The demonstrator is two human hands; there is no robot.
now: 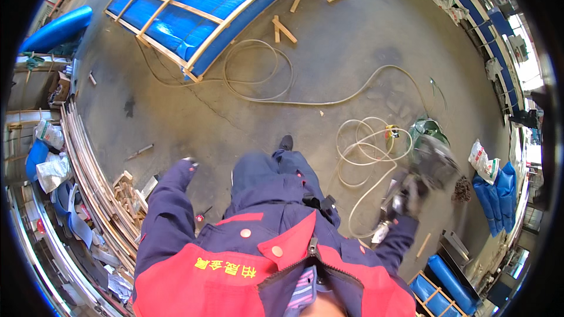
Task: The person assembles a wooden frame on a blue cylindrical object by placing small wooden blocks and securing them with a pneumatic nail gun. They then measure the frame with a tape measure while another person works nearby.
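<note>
My right hand (415, 192), dark and smeared by motion, is closed round the grip of a dark air nail gun (436, 163), whose shape is blurred. A pale air hose (374, 185) runs in loops over the floor and up to the tool near my right wrist. My left hand (192, 163) hangs out to the left over the floor; only a small part shows past the cuff, and its fingers cannot be made out. Beyond the hose loops lie a green bag (432, 130) and a small yellow-and-black thing (392, 132).
Ahead stands a blue-wrapped pack with a wooden slat frame (202, 9). Short wood pieces (284, 29) lie beside it. Long boards (97, 182) and scrap wood (130, 192) are on the left. Blue wrapped bundles (496, 199) and a white sack (483, 163) lie at right.
</note>
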